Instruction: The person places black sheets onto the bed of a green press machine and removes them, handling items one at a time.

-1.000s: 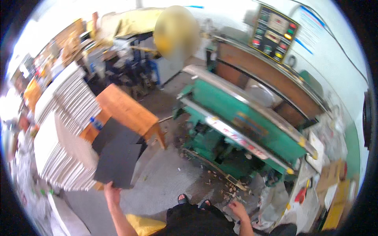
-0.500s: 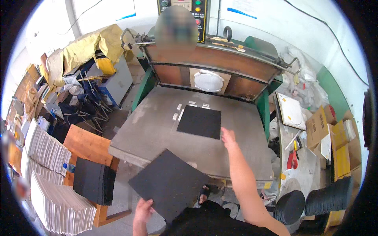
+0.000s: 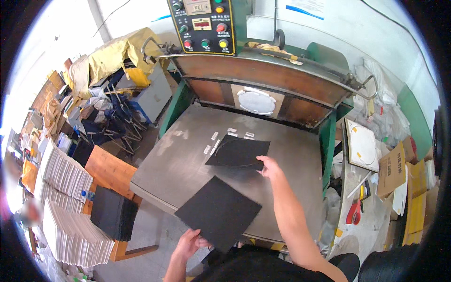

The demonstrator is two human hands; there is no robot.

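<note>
My left hand (image 3: 191,242) is closed on the lower left edge of a square black sheet (image 3: 218,211), held in front of my body over the near edge of the machine's grey bed (image 3: 164,164). On the bed lies a second black sheet (image 3: 237,150), marked with a curved cut line. Its right edge is pinched in my right hand (image 3: 268,167) and looks slightly raised. Small white blocks (image 3: 214,136) sit along that sheet's left and far sides. Behind the bed, the raised brown plate carries a white round piece (image 3: 256,102).
A control panel (image 3: 202,28) stands at the back. To the left, a wooden bench (image 3: 110,164) holds stacked black sheets (image 3: 112,214), beside piled white sheets (image 3: 75,235). Red-handled scissors (image 3: 354,214) and a cardboard box (image 3: 392,169) are on the right, with black round pieces (image 3: 394,263) lower down.
My right hand has closed on the right edge of the sheet on the bed, which now shows a curved line and is tilted. The left-hand sheet has moved right. The view has shifted.
</note>
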